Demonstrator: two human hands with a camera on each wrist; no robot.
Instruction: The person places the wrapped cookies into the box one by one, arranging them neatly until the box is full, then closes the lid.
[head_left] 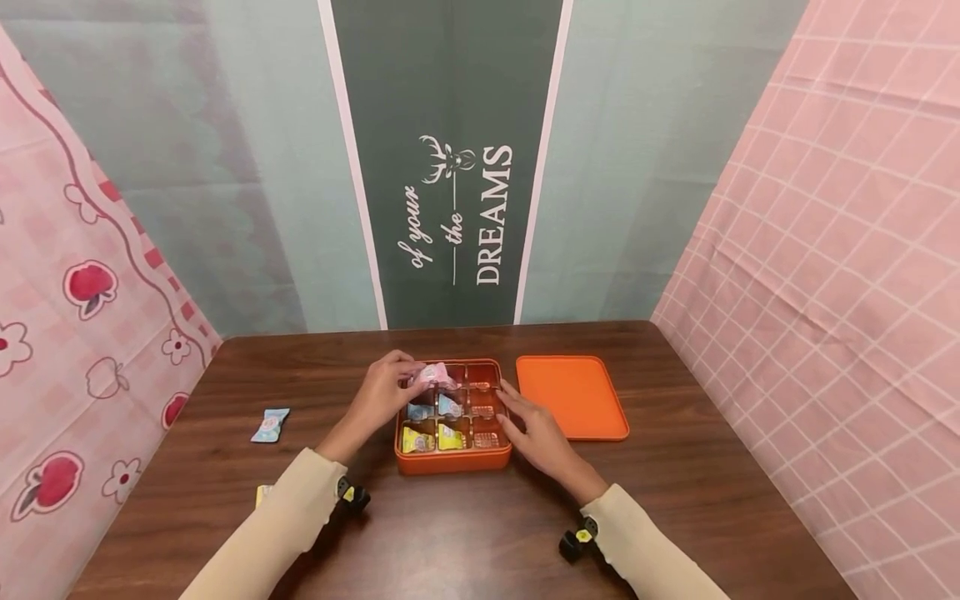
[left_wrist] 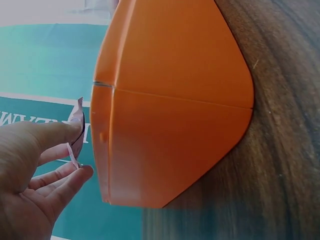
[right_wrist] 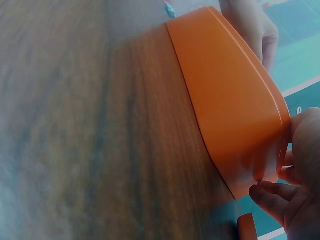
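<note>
An orange box (head_left: 453,462) with a divided insert sits on the table. My left hand (head_left: 384,387) pinches a pink-wrapped candy (head_left: 435,374) over the box's back row, at the left and middle compartments. Thumb and fingertips hold that wrapper in the left wrist view too. Blue-wrapped candies (head_left: 450,406) lie in the left and middle compartments of the middle row. Yellow-wrapped candies (head_left: 417,440) fill the same two places in front. The right column shows its ribbed bottom. My right hand (head_left: 536,429) rests against the box's right side, fingertips touching its rim and outer wall.
A flat orange lid (head_left: 573,398) lies right of the box. On the left of the table (head_left: 637,517) are a loose blue-wrapped candy (head_left: 271,425) and a yellow wrapper (head_left: 262,495), partly hidden by the left sleeve. Cloth hangs at the back and both sides.
</note>
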